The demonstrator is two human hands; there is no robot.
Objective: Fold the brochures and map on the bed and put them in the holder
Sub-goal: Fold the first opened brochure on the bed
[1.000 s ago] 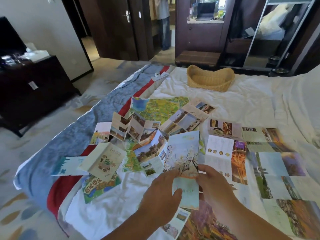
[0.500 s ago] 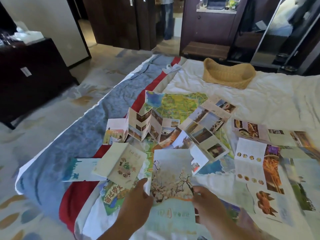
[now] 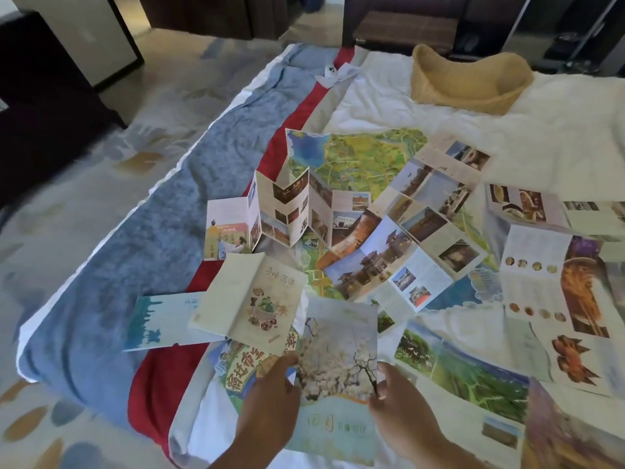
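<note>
A folded brochure with a white blossom tree (image 3: 338, 360) is held low over the near part of the bed. My left hand (image 3: 270, 401) pinches its left edge and my right hand (image 3: 399, 411) pinches its right edge. Beyond it lie a green illustrated map (image 3: 358, 160), a standing accordion brochure (image 3: 291, 211), a cream booklet (image 3: 250, 299) and several unfolded photo brochures (image 3: 389, 262). The woven straw holder (image 3: 470, 79) stands at the far end of the bed, far from both hands.
The bed has a white duvet (image 3: 558, 137) and a blue and red runner (image 3: 142, 258) along its left side. A small white object on a card (image 3: 333, 74) lies near the runner's far end. Dark furniture (image 3: 40, 96) stands left on patterned carpet.
The blossom brochure has come down and nearer to me, held by both hands. The view has tilted down and moved in, so the holder sits higher and further right in the frame.
</note>
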